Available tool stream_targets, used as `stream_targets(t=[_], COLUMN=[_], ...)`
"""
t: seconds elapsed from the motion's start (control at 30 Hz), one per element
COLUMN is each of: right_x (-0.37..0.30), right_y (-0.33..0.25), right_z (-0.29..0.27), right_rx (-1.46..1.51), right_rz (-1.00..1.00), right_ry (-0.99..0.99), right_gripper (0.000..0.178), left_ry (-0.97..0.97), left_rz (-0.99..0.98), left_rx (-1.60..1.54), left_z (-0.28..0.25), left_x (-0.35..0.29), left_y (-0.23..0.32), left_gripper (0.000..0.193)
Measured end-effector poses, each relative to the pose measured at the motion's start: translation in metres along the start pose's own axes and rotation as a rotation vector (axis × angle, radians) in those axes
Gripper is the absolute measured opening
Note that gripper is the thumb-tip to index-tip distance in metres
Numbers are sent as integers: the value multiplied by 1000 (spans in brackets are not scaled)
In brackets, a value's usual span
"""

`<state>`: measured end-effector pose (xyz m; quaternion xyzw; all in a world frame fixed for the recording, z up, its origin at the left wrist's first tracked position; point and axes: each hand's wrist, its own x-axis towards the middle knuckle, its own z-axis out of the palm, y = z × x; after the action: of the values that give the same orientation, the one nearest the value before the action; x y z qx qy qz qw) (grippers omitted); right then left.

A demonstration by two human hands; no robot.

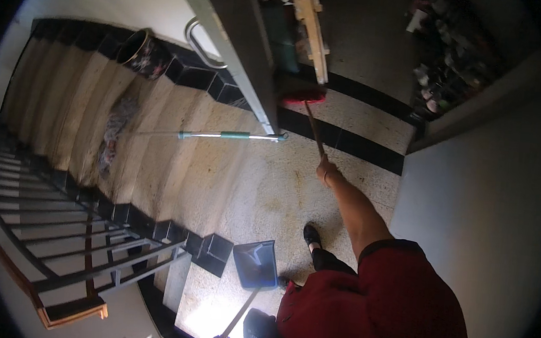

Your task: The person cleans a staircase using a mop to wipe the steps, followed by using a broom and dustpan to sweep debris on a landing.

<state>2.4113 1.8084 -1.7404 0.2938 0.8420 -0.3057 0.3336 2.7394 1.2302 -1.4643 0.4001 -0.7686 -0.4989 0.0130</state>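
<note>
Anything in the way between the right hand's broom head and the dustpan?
Nothing visible lies squarely between the broom head and the dustpan; the mop handle and door reach close on the left, and a black shoe stands to the right.

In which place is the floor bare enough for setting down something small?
Widest: the landing between mop handle and dustpan, stained but bare. Narrower: beside the right forearm, toward the grey wall. Crowded: the stairs around mop head and bin, and beside the door, near the broom.
</note>
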Motion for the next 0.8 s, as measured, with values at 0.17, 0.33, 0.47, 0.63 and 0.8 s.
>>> stream_targets(t=[0.17,0.33,0.47,0.63,0.8], right_x=[-66,-271,-447,-544,-517], right_y=[144,228,238,258,218], right_z=[87,94,106,193,223], right_rx=[-353,9,-69,109,374], right_rz=[-31,299,374,393,449], right_ry=[-131,-194,-252,-68,170], right_gripper=[62,77,66,50,43], left_ry=[-118,-131,-231,-391,-423], left_rz=[490,486,454,73,114], left_rx=[409,323,270,-125,-20], left_z=[-31,-23,-13,15,14], left_x=[104,157,218,222,231], left_y=[-107,-122,-147,-110,-88], left_gripper=[10,16,7,24,22])
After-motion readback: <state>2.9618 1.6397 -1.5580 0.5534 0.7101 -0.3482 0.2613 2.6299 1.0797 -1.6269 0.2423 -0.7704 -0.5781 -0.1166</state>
